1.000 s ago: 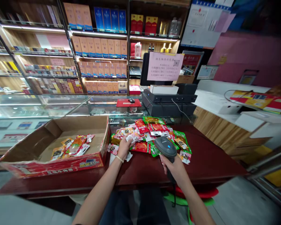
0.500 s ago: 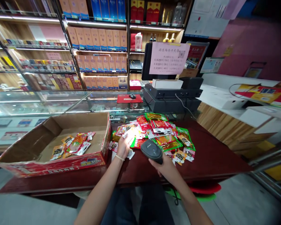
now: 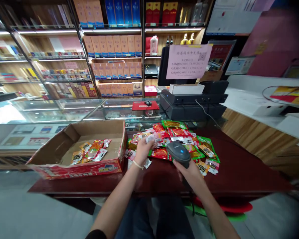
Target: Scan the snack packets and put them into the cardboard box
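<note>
My left hand point(image 3: 143, 151) is closed on a small snack packet point(image 3: 153, 137), pale with a pinkish end, raised just over the pile. In my right hand point(image 3: 189, 172) is a dark grey barcode scanner point(image 3: 178, 153), its head pointing at the pile and a blue light showing on top. Under and behind both hands lies a heap of red, green and orange snack packets point(image 3: 180, 132) on the dark red table point(image 3: 239, 166). To the left stands an open cardboard box point(image 3: 74, 174) with several snack packets point(image 3: 96, 149) inside.
Behind the pile a monitor with a pink paper sign point(image 3: 188, 62) stands on a black cash register point(image 3: 191, 104). A mouse point(image 3: 148, 103) lies on a red mat point(image 3: 139, 105) on the glass counter. Shelves of boxed goods point(image 3: 117, 45) line the back. A red stool point(image 3: 239, 207) is below the table.
The bright scanner light on the packet in my left hand has gone out, and a blue light now shows on the scanner. The whole view has shifted, so things appear further right.
</note>
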Tool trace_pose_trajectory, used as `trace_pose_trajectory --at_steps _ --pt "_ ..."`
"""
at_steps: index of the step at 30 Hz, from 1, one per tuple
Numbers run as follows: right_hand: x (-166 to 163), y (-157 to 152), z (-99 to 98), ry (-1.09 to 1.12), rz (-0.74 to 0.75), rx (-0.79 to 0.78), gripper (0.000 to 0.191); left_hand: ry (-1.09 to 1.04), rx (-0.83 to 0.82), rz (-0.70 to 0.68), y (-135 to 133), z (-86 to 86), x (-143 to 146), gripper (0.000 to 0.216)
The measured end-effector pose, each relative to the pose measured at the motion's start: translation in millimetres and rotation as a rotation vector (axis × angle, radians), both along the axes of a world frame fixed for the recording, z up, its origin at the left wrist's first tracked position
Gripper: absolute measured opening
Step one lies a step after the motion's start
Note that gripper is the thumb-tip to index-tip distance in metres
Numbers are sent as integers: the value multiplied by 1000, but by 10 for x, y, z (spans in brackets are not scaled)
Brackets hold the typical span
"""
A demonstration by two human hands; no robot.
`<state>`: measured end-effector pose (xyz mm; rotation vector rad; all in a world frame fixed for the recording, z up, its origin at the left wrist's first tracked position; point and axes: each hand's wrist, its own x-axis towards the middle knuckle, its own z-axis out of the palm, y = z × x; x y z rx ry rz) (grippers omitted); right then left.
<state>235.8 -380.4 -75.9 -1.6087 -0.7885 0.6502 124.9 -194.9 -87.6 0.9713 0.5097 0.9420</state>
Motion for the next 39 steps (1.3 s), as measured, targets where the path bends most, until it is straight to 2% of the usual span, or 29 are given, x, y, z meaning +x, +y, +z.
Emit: trace_pose_trajectory --at_steps 3,5,8,11,13,16,18,22,29,34,36,39 --pt "19 36 61 35 12 49 42 187 385 55 -28 466 -255 34" --pt "2 92 91 56 17 89 46 375 621 184 19 741 -556 33" --pt "-81 220 151 95 49 110 49 601 851 410 185 966 -1104 32" --pt "-211 382 230 96 124 112 49 777 985 657 432 942 -1633 34" --pt "-295 496 266 62 165 116 47 912 1060 727 603 832 -1925 42" --pt "-391 655 264 9 202 136 42 1109 1097 629 791 631 -2224 61" --pt "-431 737 243 7 205 136 41 1186 1067 576 846 528 -2318 62" --pt "-456 796 231 40 222 133 41 1212 1058 567 811 471 -2322 44" --pt "-297 668 249 -20 217 109 42 1145 1101 620 529 667 -2109 34" --pt "-120 528 193 -54 153 121 42 943 1241 522 192 761 -1615 30" --pt "-45 456 173 -41 140 130 40 888 1282 429 71 712 -1353 30" --pt "75 334 167 -35 99 111 38 851 1303 290 -64 550 -978 30"
